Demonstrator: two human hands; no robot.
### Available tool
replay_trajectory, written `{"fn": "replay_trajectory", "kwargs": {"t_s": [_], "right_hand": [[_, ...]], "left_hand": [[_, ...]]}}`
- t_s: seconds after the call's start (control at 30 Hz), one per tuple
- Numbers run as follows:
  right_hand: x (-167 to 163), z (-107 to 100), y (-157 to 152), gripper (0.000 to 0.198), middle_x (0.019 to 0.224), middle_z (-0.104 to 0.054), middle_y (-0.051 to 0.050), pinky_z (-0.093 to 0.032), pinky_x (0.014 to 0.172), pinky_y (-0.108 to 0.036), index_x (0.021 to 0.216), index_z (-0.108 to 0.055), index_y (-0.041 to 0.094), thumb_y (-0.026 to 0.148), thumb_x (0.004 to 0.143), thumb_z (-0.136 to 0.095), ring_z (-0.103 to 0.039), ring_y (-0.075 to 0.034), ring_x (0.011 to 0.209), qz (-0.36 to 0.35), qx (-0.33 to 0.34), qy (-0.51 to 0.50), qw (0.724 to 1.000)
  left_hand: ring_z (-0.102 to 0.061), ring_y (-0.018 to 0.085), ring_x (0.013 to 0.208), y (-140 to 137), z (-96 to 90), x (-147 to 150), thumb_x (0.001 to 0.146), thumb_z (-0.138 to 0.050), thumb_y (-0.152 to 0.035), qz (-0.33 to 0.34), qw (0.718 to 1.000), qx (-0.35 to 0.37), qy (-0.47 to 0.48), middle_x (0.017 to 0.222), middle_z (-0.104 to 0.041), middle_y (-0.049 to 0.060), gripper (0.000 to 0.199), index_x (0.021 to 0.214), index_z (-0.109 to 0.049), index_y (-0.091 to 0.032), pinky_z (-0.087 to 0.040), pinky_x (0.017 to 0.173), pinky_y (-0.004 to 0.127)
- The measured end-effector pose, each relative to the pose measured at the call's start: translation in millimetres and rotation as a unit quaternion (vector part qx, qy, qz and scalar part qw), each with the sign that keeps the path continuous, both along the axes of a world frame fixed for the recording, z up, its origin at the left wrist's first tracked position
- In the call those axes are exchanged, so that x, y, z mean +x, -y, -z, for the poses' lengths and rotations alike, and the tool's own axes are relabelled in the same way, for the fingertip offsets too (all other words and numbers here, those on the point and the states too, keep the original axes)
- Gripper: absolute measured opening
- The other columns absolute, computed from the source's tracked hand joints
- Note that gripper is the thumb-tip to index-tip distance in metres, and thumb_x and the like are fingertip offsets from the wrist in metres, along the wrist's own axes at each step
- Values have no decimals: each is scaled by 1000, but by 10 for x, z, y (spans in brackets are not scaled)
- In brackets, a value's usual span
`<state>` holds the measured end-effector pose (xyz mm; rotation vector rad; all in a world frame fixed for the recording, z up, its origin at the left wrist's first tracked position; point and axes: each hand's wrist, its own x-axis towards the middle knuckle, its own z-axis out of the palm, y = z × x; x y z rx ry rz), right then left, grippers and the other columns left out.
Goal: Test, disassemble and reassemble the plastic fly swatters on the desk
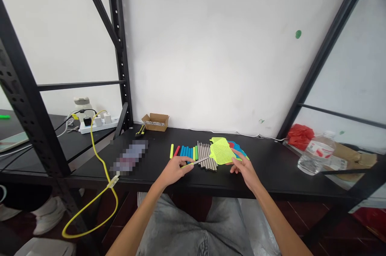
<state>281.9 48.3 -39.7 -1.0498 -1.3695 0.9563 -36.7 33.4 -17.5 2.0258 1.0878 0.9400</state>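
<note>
A yellow-green fly swatter (223, 151) is held between my two hands above the black table. My left hand (176, 170) is closed round its yellow handle end, from which a thin metal rod runs to the mesh head. My right hand (243, 168) pinches the head's lower right edge with thumb and finger. Under the swatter lies a row of metal rods (205, 150). To their left are several blue tubes (186, 151), a red tube (177, 151), a green tube (196, 153) and yellow ones (171, 151). Blue swatter heads (238, 147) and others lie behind, partly hidden.
A small open cardboard box (156, 122) and a black-yellow cutter (140, 131) sit at the back left. Nearer is a blurred phone-like object (130, 157) beside a yellow cable (104, 163). A plastic bottle (317, 153) and red bag (300, 137) stand right, by the black rack posts.
</note>
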Motion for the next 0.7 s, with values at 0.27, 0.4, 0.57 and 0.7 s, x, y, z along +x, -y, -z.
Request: {"fn": "replay_trajectory", "kwargs": {"t_s": [0.27,0.4,0.57,0.7], "right_hand": [[13,11,-5,55,85,-74,-10,-41,52,-31,125,-60,20,55,82,-63,-61,-18,57,18,-1,1,1000],[17,24,-24,50,84,-74,-9,-40,52,-30,119,-64,21,55,82,-63,-60,-17,56,14,-2,-2,1000],[19,25,-16,48,83,-74,-9,-39,53,-29,117,-65,21,54,83,-62,-59,-16,57,11,-2,-4,1000],[11,13,-5,46,82,-74,-8,-39,53,-29,114,-67,21,54,82,-62,-59,-16,57,11,0,-10,1000]], "left_hand": [[-58,17,71,-80,-43,-233,93,-37,-26,-272,956,101,-38,83,-60,3,38,127,-54,-23,-40,65,26],[-61,24,93,-90,-61,-456,90,-35,-13,-373,893,120,-223,104,-62,9,41,123,-59,-22,-43,73,30],[-56,30,105,-105,-17,-558,86,-36,-6,-383,865,128,-297,112,-61,14,46,121,-63,-19,-44,79,36],[-58,31,108,-145,59,-529,91,-40,-19,-349,870,118,-329,125,-59,15,39,124,-61,-19,-46,82,38]]}}
